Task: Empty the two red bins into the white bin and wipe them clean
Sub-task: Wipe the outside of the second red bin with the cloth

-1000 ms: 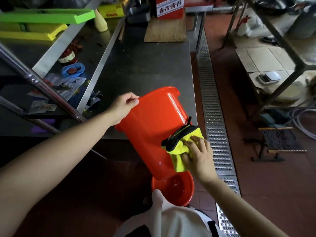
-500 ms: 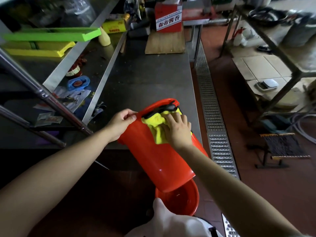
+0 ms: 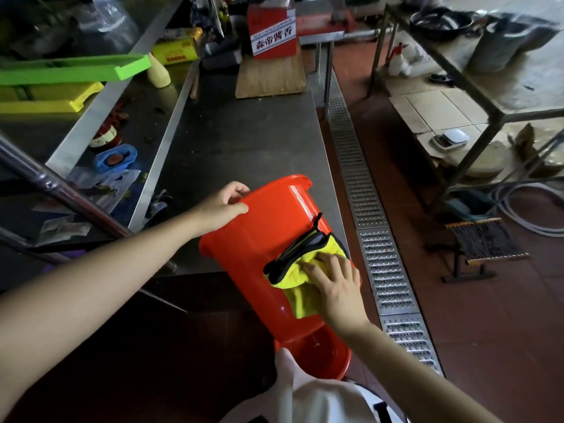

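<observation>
I count two red bins: my left grip point(image 3: 220, 208) grasps the tilted bin point(image 3: 262, 254), base up; my right grip point(image 3: 337, 285), fingers flat, presses one cloth point(image 3: 300, 290) on it, above the second bin point(image 3: 323, 354).

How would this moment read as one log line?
wiping | left hand grips red plastic bin rim | right hand presses yellow cloth on side

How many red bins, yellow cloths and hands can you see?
Red bins: 2, the tilted red bin and the second red bin below it
Yellow cloth: 1
Hands: 2, left hand and right hand
Total: 5
</observation>
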The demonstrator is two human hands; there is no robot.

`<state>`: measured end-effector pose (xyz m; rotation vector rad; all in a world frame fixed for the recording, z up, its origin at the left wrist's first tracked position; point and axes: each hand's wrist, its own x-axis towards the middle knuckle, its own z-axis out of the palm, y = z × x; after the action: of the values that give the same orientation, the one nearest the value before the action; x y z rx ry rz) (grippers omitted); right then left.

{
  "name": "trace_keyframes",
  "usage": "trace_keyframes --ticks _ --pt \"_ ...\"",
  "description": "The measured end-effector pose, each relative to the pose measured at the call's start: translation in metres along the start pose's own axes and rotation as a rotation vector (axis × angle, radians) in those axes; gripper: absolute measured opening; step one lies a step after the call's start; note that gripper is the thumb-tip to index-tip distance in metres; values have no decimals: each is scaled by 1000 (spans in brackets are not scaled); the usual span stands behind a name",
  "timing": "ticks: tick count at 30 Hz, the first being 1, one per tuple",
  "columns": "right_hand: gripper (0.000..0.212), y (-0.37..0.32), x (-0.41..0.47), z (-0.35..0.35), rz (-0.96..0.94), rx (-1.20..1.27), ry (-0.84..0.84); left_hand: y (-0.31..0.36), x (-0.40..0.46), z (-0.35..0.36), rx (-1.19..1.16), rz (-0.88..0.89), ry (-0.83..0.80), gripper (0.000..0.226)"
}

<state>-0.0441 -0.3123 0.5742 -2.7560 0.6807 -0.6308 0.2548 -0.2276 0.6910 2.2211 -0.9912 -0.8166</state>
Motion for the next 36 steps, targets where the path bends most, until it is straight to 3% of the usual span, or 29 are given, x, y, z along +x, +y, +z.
trace_keyframes --ticks 4,10,16,22,27,31,36 --pt "42 -11 2 3 -35 -4 -32 56 54 23 348 43 55 63" --pt "46 -17 2 9 -35 -24 -94 82 113 58 602 -104 86 54" --pt "39 -12 19 6 -46 -9 -69 62 118 60 432 -94 201 41" --pt "37 -16 90 -4 158 26 17 52 109 51 -1 88 305 44" --pt "37 -5 148 -8 72 -129 -76 39 103 55 -120 176 189 33" --pt "36 -5 158 -1 32 -196 -96 22 103 43 -42 144 85 43" --pt "53 -18 158 8 84 -253 -60 26 111 31 0 181 -12 43"
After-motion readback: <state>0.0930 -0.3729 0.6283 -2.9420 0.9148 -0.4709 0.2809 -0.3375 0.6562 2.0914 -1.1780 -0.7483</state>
